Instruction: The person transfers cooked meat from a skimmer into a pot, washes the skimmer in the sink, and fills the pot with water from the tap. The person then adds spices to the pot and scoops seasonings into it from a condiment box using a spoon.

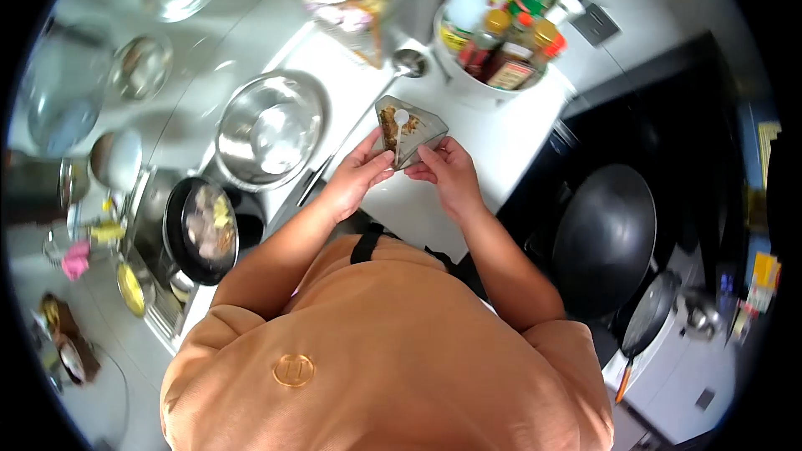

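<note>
On the desk (501, 150), a tub (480, 93) is holding bottles (512, 73) at the far right corner; a steel bowl (276, 138) is sitting toward the left edge. Left hand (359, 177) and right hand (451, 174) are supporting a box (429, 130) over mid-desk, each grip pinching a near side. Brown crumbs (388, 127) are lying inside; a white spoon (401, 119) is pointing away from the body, handle nearer the left thumb.

The white countertop (511, 138) carries a stainless steel bowl (249, 121) on its left side, a round white tub (478, 93) of bottles toward the back, and a ladle (409, 63) between the two. On the right, the black cooktop (689, 104) bears a large dark wok (608, 230); bare white surface shows below the tub.
</note>
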The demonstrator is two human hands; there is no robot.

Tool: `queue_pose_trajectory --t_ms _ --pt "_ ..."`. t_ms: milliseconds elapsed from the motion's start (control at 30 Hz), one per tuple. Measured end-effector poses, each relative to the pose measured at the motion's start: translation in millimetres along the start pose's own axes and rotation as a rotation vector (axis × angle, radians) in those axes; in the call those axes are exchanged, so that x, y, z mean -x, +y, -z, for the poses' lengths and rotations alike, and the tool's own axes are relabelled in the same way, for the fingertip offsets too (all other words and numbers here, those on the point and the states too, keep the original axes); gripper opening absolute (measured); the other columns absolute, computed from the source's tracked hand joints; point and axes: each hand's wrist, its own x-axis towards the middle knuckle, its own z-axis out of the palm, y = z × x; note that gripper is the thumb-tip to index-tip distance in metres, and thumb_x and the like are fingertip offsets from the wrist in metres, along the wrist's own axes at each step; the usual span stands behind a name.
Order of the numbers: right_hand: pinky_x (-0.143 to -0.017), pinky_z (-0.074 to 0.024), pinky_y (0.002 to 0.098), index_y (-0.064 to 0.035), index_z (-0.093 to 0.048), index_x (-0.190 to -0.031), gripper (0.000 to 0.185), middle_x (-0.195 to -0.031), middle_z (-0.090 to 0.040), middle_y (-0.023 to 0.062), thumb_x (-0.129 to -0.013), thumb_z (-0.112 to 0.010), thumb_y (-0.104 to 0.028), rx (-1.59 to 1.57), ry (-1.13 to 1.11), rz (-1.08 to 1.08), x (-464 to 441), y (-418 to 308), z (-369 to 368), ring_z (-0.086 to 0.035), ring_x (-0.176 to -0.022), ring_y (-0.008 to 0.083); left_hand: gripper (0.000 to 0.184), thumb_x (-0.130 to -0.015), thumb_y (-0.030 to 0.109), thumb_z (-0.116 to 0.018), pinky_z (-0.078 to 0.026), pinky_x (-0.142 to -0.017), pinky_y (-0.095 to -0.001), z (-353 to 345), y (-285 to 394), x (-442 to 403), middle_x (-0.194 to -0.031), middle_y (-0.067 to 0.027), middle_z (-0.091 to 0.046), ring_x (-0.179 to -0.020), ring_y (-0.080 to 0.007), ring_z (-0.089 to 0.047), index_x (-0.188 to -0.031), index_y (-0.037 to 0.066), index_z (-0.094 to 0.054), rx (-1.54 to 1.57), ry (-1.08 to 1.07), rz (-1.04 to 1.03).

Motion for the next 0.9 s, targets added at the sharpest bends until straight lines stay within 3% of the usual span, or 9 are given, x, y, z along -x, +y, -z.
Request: queue_pose_trajectory --t_ms 133,167,233,267,300,400,533,800,900 --pt "-0.065 -0.0513 0.0262 -0.0001 -0.057 -0.101 0.023 -0.085 -0.064 0.0076 -0.090 -0.061 -0.020 0.388 -0.255 -0.036 -13.1 -8.1 -42.9 -0.064 -0.074 0.0159 0.070 -0.091 0.018 -0.061 -0.045 -0.091 -0.0267 29.8 23.4 51.1 -0.113 -0.0063 -0.056 -0.101 -0.0109 -0.054 -0.146 0.004 -0.019 0.051 0.228 -0.139" --pt "-0.061 -0.0487 0.0245 -0.0015 -0.062 -0.094 0.020 -0.078 -0.064 0.0037 -0.088 -0.064 -0.020 0.585 -0.182 -0.005 -11.6 -17.8 -59.4 -0.062 -0.069 0.0125 0.069 -0.091 0.017 -0.060 -0.045 -0.090 -0.0264 41.6 25.4 61.9 -0.112 -0.0062 -0.057 -0.100 -0.0106 -0.055 -0.145 0.004 -0.021 0.063 0.278 -0.167" --pt "-0.053 -0.0442 0.0259 -0.0039 -0.064 -0.087 0.014 -0.069 -0.062 0.0034 -0.083 -0.068 -0.016 0.949 -0.094 0.536 -12.4 -26.3 -87.9 -0.058 -0.060 0.0117 0.065 -0.091 0.016 -0.060 -0.046 -0.088 -0.0249 62.9 29.7 82.1 -0.109 -0.0053 -0.059 -0.095 -0.0100 -0.057 -0.144 0.003 -0.025 0.111 0.365 -0.235" --pt "-0.051 -0.0430 0.0266 -0.0047 -0.064 -0.085 0.012 -0.067 -0.061 0.0043 -0.081 -0.070 -0.015 1.075 -0.081 0.828 -7.7 -36.9 -107.6 -0.057 -0.057 0.0130 0.062 -0.092 0.016 -0.058 -0.049 -0.088 -0.0290 67.7 34.8 94.7 -0.093 0.0007 -0.055 -0.087 -0.0084 -0.055 -0.143 0.002 -0.025 0.117 0.418 -0.263" --pt "-0.051 -0.0423 0.0309 -0.0071 -0.064 -0.081 0.011 -0.066 -0.058 0.0053 -0.076 -0.072 -0.014 1.157 -0.193 1.130 -11.5 -40.4 -126.8 -0.057 -0.057 0.0188 0.062 -0.092 0.016 -0.059 -0.049 -0.088 -0.0285 75.9 37.6 107.8 -0.092 0.0007 -0.054 -0.086 -0.0079 -0.055 -0.143 0.002 -0.026 0.128 0.441 -0.282" --pt "-0.052 -0.0434 0.0350 -0.0087 -0.064 -0.076 0.009 -0.065 -0.056 0.0050 -0.075 -0.070 -0.016 1.240 -0.662 1.425 -17.3 -37.6 -197.8 -0.057 -0.059 0.0228 0.058 -0.091 0.017 -0.060 -0.050 -0.085 -0.0256 99.3 37.3 145.6 -0.092 0.0021 -0.054 -0.083 -0.0059 -0.053 -0.140 0.001 -0.033 0.123 0.524 -0.315" --pt "-0.057 -0.0483 0.0391 -0.0112 -0.064 -0.073 0.006 -0.069 -0.059 0.0060 -0.076 -0.060 -0.014 1.681 -1.174 1.318 -25.1 11.3 -273.8 -0.062 -0.066 0.0270 0.056 -0.090 0.019 -0.062 -0.049 -0.083 -0.0237 137.1 27.3 198.8 -0.100 0.0011 -0.057 -0.085 -0.0055 -0.054 -0.137 -0.001 -0.038 0.107 0.561 -0.316" --pt "-0.061 -0.0525 0.0407 -0.0086 -0.069 -0.072 0.015 -0.074 -0.067 0.0130 -0.075 -0.057 -0.017 1.785 -1.567 1.210 26.7 90.0 -386.2 -0.066 -0.069 0.0303 0.061 -0.089 0.026 -0.063 -0.046 -0.084 -0.0237 205.4 -0.4 301.3 -0.108 -0.0040 -0.060 -0.094 -0.0090 -0.057 -0.136 -0.004 -0.038 0.119 0.580 -0.311" --pt "-0.059 -0.0511 0.0406 -0.0102 -0.068 -0.071 0.018 -0.072 -0.066 0.0099 -0.078 -0.057 -0.023 1.821 -1.628 1.241 43.3 109.7 -409.7 -0.066 -0.068 0.0287 0.056 -0.089 0.025 -0.063 -0.046 -0.084 -0.0249 220.2 -6.8 332.3 -0.109 -0.0031 -0.061 -0.093 -0.0086 -0.057 -0.133 -0.002 -0.043 0.143 0.563 -0.313"
